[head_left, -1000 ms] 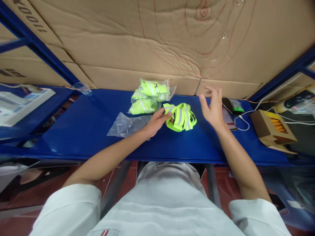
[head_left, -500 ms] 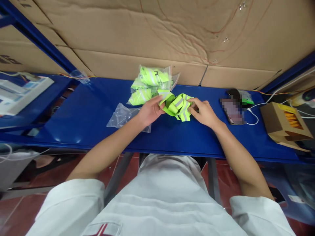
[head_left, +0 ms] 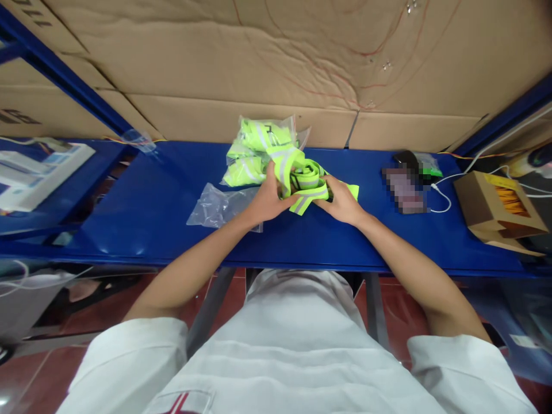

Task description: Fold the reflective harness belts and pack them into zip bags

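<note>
Between my two hands is a bundle of neon-yellow reflective strap with grey stripes, partly coiled, its loose ends hanging out. My left hand grips the bundle's left side, thumb toward me. On the other side my right hand is closed around the strap, and some fingers are hidden behind it. Just behind lie clear bags packed with the same neon strap. A flat, clear plastic bag rests on the blue table by my left forearm.
The blue table backs onto a cardboard wall. To the right are a blurred-out phone with a white cable and an opened cardboard box holding orange items. A clear cup lies at the back left.
My hands have come closer together around the strap. The bundle is lifted and gathered, with a loop raised at its left and an end sticking out past my right hand.
</note>
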Available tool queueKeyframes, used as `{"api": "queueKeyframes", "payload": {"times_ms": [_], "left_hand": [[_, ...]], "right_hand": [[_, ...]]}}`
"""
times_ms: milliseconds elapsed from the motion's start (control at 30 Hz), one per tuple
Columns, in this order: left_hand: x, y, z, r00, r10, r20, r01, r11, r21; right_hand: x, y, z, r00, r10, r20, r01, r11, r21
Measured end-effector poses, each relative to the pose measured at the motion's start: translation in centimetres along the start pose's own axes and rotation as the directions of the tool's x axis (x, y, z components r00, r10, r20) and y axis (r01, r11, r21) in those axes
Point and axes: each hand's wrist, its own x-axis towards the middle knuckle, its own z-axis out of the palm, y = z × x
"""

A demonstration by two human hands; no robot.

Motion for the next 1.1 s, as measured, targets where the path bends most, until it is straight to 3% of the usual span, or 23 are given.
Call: {"api": "queueKeyframes", "payload": {"times_ms": [133, 267, 367, 433, 533, 700, 800, 867, 933, 967, 1033, 1100], "left_hand": [[0.4, 0.0, 0.0, 0.992, -0.125, 0.008, 0.123, 0.958, -0.258], [0.5, 0.8, -0.2, 0.984, -0.174, -0.039, 0.16, 0.956, -0.245], [0.3, 0.9, -0.2, 0.973, -0.213, -0.093, 0.192, 0.962, -0.197], [0.0, 0.9, -0.1, 0.974, -0.227, 0.014, 0.226, 0.957, -0.183], [-0.6, 1.0, 0.4, 0.96, -0.248, 0.132, 0.265, 0.955, -0.133], [-0.9, 0.9, 1.0, 0.965, -0.263, -0.005, 0.257, 0.945, -0.201], [-0.6, 0.7, 0.5, 0.957, -0.272, -0.101, 0.25, 0.95, -0.19], [-0.6, 1.0, 0.0, 0.949, -0.212, -0.234, 0.205, 0.977, -0.057], [-0.7, 1.7, -0.1, 0.913, -0.014, -0.407, 0.094, 0.98, 0.178], [-0.8, 2.1, 0.0, 0.89, 0.116, -0.441, 0.031, 0.949, 0.313], [-1.0, 2.7, 0.8, 0.905, 0.288, -0.312, -0.103, 0.862, 0.496], [-1.0, 2.9, 1.8, 0.959, 0.273, -0.083, -0.196, 0.841, 0.505]], "right_hand": [[0.2, 0.0, -0.8, 0.994, -0.011, -0.109, 0.025, 0.992, 0.123], [0.4, 0.5, -1.3, 0.944, 0.047, -0.326, 0.034, 0.97, 0.239], [0.4, 0.2, -1.8, 0.922, 0.059, -0.382, 0.031, 0.974, 0.224], [0.2, -0.5, -2.0, 0.934, 0.007, -0.356, 0.051, 0.987, 0.152], [-0.1, -1.9, -1.8, 0.972, -0.067, -0.224, 0.068, 0.998, -0.001], [0.1, -1.5, -1.6, 0.999, 0.028, -0.03, -0.03, 0.996, -0.09], [0.1, -0.3, -1.9, 0.998, 0.07, 0.004, -0.069, 0.991, -0.113], [0.1, 0.1, -1.9, 0.996, 0.083, -0.012, -0.084, 0.989, -0.124], [0.0, 0.0, -1.7, 0.996, 0.078, -0.033, -0.081, 0.988, -0.13], [-0.1, -0.1, -1.5, 0.996, 0.075, -0.043, -0.08, 0.988, -0.131], [-0.2, -0.5, -1.1, 0.995, 0.074, -0.063, -0.082, 0.988, -0.133], [-0.2, -0.9, -0.8, 0.99, 0.091, -0.103, -0.103, 0.987, -0.12]]}}
